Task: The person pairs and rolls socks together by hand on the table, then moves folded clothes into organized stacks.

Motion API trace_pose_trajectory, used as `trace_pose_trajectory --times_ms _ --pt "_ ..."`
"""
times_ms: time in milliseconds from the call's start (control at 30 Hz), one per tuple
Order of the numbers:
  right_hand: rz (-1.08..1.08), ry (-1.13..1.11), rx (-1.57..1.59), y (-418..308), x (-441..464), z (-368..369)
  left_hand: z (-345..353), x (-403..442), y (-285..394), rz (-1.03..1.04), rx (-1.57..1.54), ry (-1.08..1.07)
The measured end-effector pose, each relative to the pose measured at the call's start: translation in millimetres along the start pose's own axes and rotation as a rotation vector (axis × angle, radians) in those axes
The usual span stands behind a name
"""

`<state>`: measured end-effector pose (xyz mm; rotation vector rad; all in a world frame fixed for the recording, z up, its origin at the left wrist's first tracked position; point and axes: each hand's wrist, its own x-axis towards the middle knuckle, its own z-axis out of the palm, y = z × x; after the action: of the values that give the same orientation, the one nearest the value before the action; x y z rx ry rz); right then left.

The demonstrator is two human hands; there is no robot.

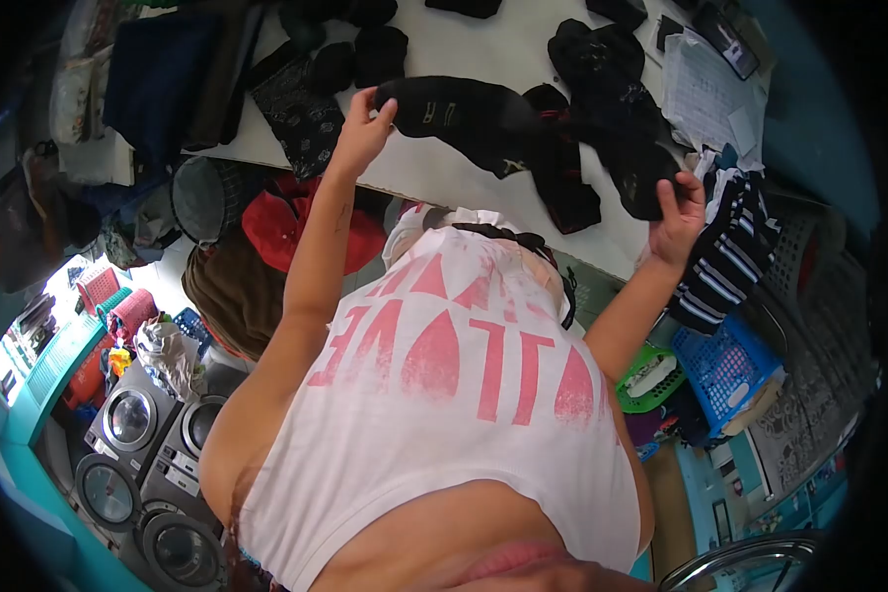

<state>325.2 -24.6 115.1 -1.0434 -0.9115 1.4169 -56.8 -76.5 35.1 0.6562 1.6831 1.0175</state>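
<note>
My left hand pinches one end of a long black sock with small markings, stretched sideways over the white table. My right hand has its thumb and fingers at the lower end of another black sock. The two dark pieces come close together in the middle, and I cannot tell whether they join there. Beneath and between them lies a dark item with red trim.
A patterned black cloth and folded dark clothes lie at the left. Papers and a phone are at the upper right. Below are striped cloth, a blue basket, a green basket and a red cloth. Washing machines stand lower left.
</note>
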Motion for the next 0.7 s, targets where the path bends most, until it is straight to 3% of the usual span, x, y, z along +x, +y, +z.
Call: trace_pose_trajectory --times_ms 33,100,200,233,267,300,333,400,433,467,500,567,633,700 --pt "-0.023 -0.025 -0.027 -6.6 2.4 1.2 -6.6 -2.9 -3.8 0.019 0.411 0.092" --pt "-0.012 -0.021 -0.071 -23.2 7.2 11.3 -21.4 5.8 -47.6 0.307 0.775 0.215" --pt "0.187 -0.159 0.045 -39.8 10.9 15.9 0.4 -16.2 -9.6 0.295 0.635 0.072" --pt "0.190 -0.163 0.037 -39.2 10.8 17.9 13.8 -20.8 -3.2 0.286 0.451 -0.067" --pt "0.200 -0.153 0.265 -38.2 10.6 22.9 30.0 -24.8 4.5 0.278 0.265 -0.201" --pt "0.210 -0.142 0.495 -36.7 10.8 27.4 46.8 -33.6 22.0 0.352 0.250 -0.332" --pt "0.210 -0.271 0.731 -32.1 11.3 28.9 64.3 -41.0 38.7 0.426 0.236 -0.462" --pt "0.227 -0.323 0.809 -21.5 13.6 22.4 98.7 -43.9 51.3 0.711 0.220 -0.566" --pt "0.238 -0.367 0.889 -13.6 14.1 13.1 114.0 -41.5 53.1 0.724 0.179 -0.632" --pt "0.024 -0.254 0.478 6.2 11.8 -17.5 128.2 -39.2 54.6 0.609 0.067 -0.717" --pt "0.025 -0.253 0.473 3.5 10.7 -14.1 137.9 -36.1 55.1 0.492 -0.045 -0.800" --pt "0.234 -0.329 0.918 -7.2 6.7 5.6 145.1 -24.1 50.2 0.033 -0.115 -1.079" --pt "0.250 -0.270 1.022 -6.7 5.5 7.3 141.1 -27.4 43.3 0.021 -0.226 -1.113" --pt "0.406 -0.374 1.042 9.9 3.4 -23.8 126.0 -31.4 34.3 -0.298 -0.295 -1.052"
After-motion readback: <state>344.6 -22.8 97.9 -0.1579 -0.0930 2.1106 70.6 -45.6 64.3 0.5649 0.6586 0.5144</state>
